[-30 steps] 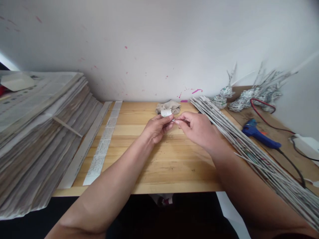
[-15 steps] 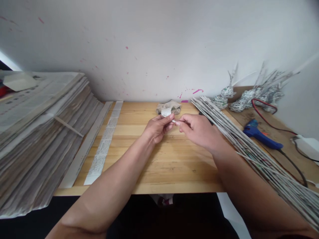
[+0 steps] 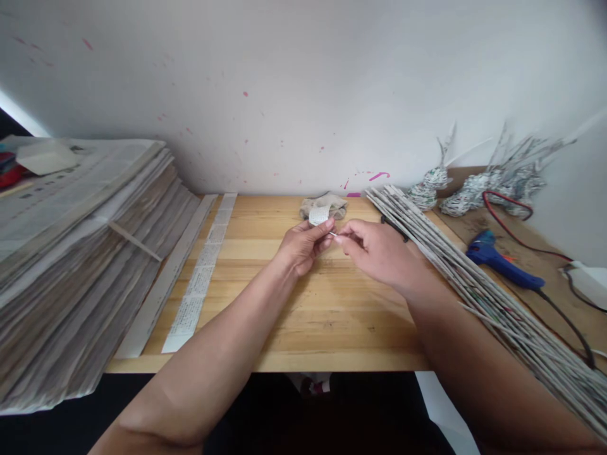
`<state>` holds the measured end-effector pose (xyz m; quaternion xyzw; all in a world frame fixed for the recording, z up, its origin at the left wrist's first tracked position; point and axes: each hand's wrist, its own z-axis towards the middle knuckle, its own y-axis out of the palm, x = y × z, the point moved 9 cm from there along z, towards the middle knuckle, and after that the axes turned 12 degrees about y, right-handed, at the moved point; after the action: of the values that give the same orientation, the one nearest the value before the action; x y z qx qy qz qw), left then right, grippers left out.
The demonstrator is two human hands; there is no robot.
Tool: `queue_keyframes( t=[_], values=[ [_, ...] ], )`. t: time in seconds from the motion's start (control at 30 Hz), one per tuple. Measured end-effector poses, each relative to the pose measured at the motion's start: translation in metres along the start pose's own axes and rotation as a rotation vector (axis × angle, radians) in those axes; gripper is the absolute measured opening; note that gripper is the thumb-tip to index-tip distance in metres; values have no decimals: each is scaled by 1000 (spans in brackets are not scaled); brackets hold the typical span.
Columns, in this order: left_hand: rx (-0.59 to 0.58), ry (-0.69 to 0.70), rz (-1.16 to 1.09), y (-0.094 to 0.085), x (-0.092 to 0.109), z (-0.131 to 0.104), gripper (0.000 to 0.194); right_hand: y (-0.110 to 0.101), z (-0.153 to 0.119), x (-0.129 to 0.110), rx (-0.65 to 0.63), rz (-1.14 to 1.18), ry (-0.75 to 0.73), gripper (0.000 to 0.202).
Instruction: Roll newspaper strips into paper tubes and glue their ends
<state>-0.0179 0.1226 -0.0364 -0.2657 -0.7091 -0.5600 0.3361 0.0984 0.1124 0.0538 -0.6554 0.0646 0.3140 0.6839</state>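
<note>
1. Left hand [image 3: 303,248]'s pinching a printed paper strip [image 3: 320,215], pretty much mid-frame.
2. Right hand [image 3: 374,251], just right of centre, is pinched shut on a skinny white bit [image 3: 334,234].

This looks like a papercraft workshop corner, though whether it is inside a home cannot be told. A tall stack of newspapers [image 3: 118,278] and narrow newspaper strips [image 3: 202,268] share a plain wooden surface [image 3: 294,354] with a bundle of thin rolled-paper sticks [image 3: 474,289]. Beside them, a blue glue gun [image 3: 509,268] and several woven paper figures [image 3: 467,194] rest on brown cardboard [image 3: 564,306], below a white wall [image 3: 303,50] flecked with pink paint.
</note>
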Motion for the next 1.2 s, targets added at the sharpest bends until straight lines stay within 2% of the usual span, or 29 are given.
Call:
queue_keyframes(
  t=[0.13, 0.27, 0.47, 0.67, 0.8, 0.93, 1.2],
  values=[
    [8, -6, -6, 0, 0, 0, 12, 1, 1, 2, 13, -12, 8, 23],
    [18, 3, -11, -1, 1, 0, 16, 6, 2, 2, -52, -16, 8, 30],
    [9, 17, 20, 0, 3, -1, 15, 2, 1, 2, -1, 19, 11, 23],
    [9, 36, -2, 0, 6, -1, 11, 7, 3, 3, -59, 25, 6, 28],
    [5, 28, 8, 1, 6, -2, 9, 2, 2, 2, -2, 48, 6, 16],
    [0, 23, -7, 2, 6, -2, 7, 2, 2, 2, 24, -31, 0, 28],
    [-8, -13, -35, 2, 4, 0, 4, 10, 4, 4, -110, -19, 14, 36]
  ],
)
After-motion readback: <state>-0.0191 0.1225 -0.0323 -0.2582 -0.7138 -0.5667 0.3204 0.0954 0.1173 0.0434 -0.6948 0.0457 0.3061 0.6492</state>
